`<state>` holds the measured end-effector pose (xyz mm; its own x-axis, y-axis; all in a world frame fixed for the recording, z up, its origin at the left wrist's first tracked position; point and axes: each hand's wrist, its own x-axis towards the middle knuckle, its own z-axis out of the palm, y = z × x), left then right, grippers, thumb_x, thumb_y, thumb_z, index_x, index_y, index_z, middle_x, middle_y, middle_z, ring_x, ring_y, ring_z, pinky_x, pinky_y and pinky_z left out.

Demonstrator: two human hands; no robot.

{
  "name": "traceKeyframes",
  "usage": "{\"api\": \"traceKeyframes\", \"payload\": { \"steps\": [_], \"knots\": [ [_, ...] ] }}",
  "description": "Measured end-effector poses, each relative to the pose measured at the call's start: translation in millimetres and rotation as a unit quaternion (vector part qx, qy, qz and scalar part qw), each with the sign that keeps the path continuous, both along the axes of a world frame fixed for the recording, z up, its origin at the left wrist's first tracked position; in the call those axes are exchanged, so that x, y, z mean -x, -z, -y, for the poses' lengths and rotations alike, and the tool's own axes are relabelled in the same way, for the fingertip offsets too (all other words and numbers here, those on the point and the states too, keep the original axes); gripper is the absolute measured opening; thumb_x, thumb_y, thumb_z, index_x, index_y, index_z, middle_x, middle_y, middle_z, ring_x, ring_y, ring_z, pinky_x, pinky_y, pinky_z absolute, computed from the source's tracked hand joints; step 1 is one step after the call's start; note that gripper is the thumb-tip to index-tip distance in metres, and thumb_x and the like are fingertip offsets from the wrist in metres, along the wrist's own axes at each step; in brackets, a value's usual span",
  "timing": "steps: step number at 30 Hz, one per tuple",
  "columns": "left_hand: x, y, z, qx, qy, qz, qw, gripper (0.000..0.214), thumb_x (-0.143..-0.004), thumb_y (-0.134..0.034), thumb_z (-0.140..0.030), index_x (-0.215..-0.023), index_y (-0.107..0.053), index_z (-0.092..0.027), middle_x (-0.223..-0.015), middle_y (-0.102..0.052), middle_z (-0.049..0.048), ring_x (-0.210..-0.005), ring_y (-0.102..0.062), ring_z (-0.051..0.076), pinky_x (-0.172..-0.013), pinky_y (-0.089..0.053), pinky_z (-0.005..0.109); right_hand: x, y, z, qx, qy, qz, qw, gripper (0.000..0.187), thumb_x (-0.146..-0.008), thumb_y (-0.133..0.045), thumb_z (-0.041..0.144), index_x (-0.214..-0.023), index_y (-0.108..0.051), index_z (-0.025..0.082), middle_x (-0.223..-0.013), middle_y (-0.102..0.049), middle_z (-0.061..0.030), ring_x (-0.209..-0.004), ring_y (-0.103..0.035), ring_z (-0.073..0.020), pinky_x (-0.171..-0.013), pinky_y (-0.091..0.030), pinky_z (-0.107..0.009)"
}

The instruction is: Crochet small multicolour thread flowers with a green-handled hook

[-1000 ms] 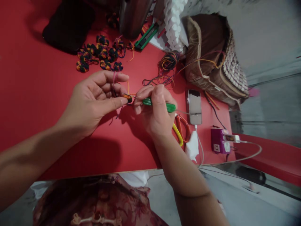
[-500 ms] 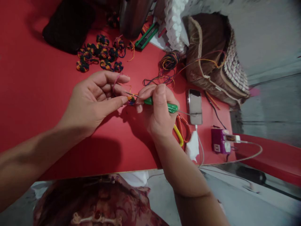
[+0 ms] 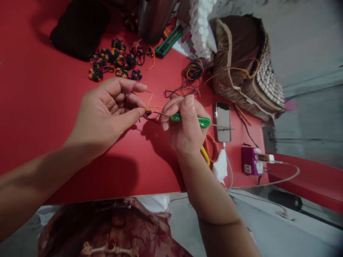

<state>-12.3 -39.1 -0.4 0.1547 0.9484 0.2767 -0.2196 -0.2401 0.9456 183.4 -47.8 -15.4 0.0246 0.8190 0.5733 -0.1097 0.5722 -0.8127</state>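
My left hand (image 3: 109, 107) pinches a small crocheted piece (image 3: 148, 112) of dark and orange yarn between thumb and fingertips. A pink strand loops over its raised index finger. My right hand (image 3: 186, 123) is closed round the green handle of a crochet hook (image 3: 203, 122). The hook's thin metal shaft points left, and its tip meets the crocheted piece, where the exact stitch is too small to make out. Orange yarn (image 3: 150, 98) runs up from the piece towards the left fingers, and another strand stretches across to the right fingers.
Several finished crochet flowers (image 3: 119, 59) lie beyond my left hand. Behind my right hand is a yarn bundle (image 3: 194, 69). A green cutter (image 3: 168, 42), brown bag (image 3: 235, 67), phone (image 3: 223, 121), scissors (image 3: 211, 148) and purple adapter (image 3: 250, 160) sit around the red table (image 3: 112, 178).
My right hand has shifted slightly right with the hook. The hook tip, earlier raised above the crocheted piece, is now down at it. My left hand keeps its pinch.
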Motion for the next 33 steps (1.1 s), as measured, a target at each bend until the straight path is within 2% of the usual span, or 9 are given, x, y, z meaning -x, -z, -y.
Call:
{"api": "traceKeyframes", "payload": {
  "steps": [6, 10, 14, 17, 20, 24, 29, 33],
  "knots": [
    [1, 3.5, -2, -0.018, -0.02, -0.009, 1.0, 0.046, -0.076, -0.084, 0.005, -0.114, -0.088, -0.02, -0.085, -0.083, -0.0033, -0.075, -0.081, 0.01, -0.064, -0.069, 0.016, -1, -1.9, 6, 0.005, 0.047, 0.054, 0.997, 0.036, -0.118, -0.062, 0.036, -0.088, -0.078, 0.027, -0.075, -0.07, 0.004, -0.051, -0.06, -0.0091, -0.044, -0.049, -0.023],
    [2, 5.5, -2, -0.024, -0.024, -0.023, 0.999, 0.045, -0.076, -0.085, 0.003, -0.114, -0.088, -0.021, -0.086, -0.084, -0.0036, -0.075, -0.082, 0.011, -0.064, -0.07, 0.018, 1, -4.3, 9, 0.005, 0.05, 0.045, 0.998, 0.032, -0.116, -0.067, 0.032, -0.087, -0.08, 0.026, -0.075, -0.071, 0.003, -0.054, -0.063, -0.0101, -0.045, -0.049, -0.024],
    [2, 6.0, -1, -0.039, -0.032, -0.04, 0.998, 0.042, -0.079, -0.088, 0.0, -0.114, -0.086, -0.023, -0.086, -0.084, -0.0033, -0.074, -0.082, 0.011, -0.064, -0.07, 0.019, 3, -11.0, 14, -0.007, 0.075, 0.086, 0.993, 0.033, -0.116, -0.065, 0.032, -0.088, -0.08, 0.025, -0.076, -0.072, 0.0028, -0.057, -0.064, -0.0106, -0.057, -0.056, -0.028],
    [-1, 7.4, 3, -0.05, -0.051, -0.063, 0.995, 0.037, -0.082, -0.093, -0.007, -0.112, -0.085, -0.027, -0.093, -0.085, -0.0015, -0.079, -0.084, 0.015, -0.071, -0.074, 0.026, 5, -19.8, 19, -0.061, 0.121, 0.181, 0.974, 0.032, -0.116, -0.064, 0.029, -0.088, -0.078, 0.025, -0.075, -0.073, 0.0025, -0.067, -0.072, -0.0128, -0.07, -0.062, -0.03],
    [-5, 10.3, 6, -0.062, -0.088, -0.083, 0.991, 0.035, -0.085, -0.092, -0.012, -0.113, -0.085, -0.032, -0.104, -0.087, 0.0017, -0.087, -0.086, 0.022, -0.078, -0.077, 0.037, 5, -27.1, 23, -0.124, 0.136, 0.279, 0.943, 0.027, -0.115, -0.062, 0.023, -0.091, -0.073, 0.026, -0.078, -0.076, 0.0011, -0.077, -0.077, -0.0153, -0.076, -0.064, -0.029],
    [-8, 11.9, 7, -0.104, -0.115, -0.082, 0.984, 0.036, -0.083, -0.092, -0.012, -0.111, -0.086, -0.031, -0.102, -0.088, 0.0019, -0.081, -0.085, 0.021, -0.07, -0.075, 0.036, 5, -29.0, 25, -0.173, 0.136, 0.342, 0.914, 0.015, -0.113, -0.067, 0.021, -0.099, -0.067, 0.026, -0.087, -0.079, -0.0014, -0.08, -0.078, -0.015, -0.079, -0.064, -0.026],
    [-7, 10.0, 10, -0.063, -0.096, -0.096, 0.989, 0.028, -0.09, -0.092, -0.019, -0.112, -0.085, -0.035, -0.099, -0.086, 0.0019, -0.087, -0.085, 0.023, -0.074, -0.074, 0.037, 7, -25.6, 26, -0.173, 0.166, 0.339, 0.91, 0.018, -0.115, -0.064, 0.02, -0.099, -0.069, 0.026, -0.084, -0.079, 0.0003, -0.079, -0.078, -0.0136, -0.079, -0.063, -0.025],
    [-9, 12.5, 11, -0.059, -0.085, -0.069, 0.992, 0.03, -0.088, -0.097, -0.031, -0.113, -0.082, -0.035, -0.107, -0.087, 0.0028, -0.093, -0.085, 0.024, -0.082, -0.075, 0.042, 10, -26.8, 27, -0.108, 0.168, 0.307, 0.93, 0.023, -0.116, -0.063, 0.025, -0.095, -0.07, 0.03, -0.081, -0.078, 0.0012, -0.078, -0.077, -0.0157, -0.077, -0.063, -0.029]
  ]
}}
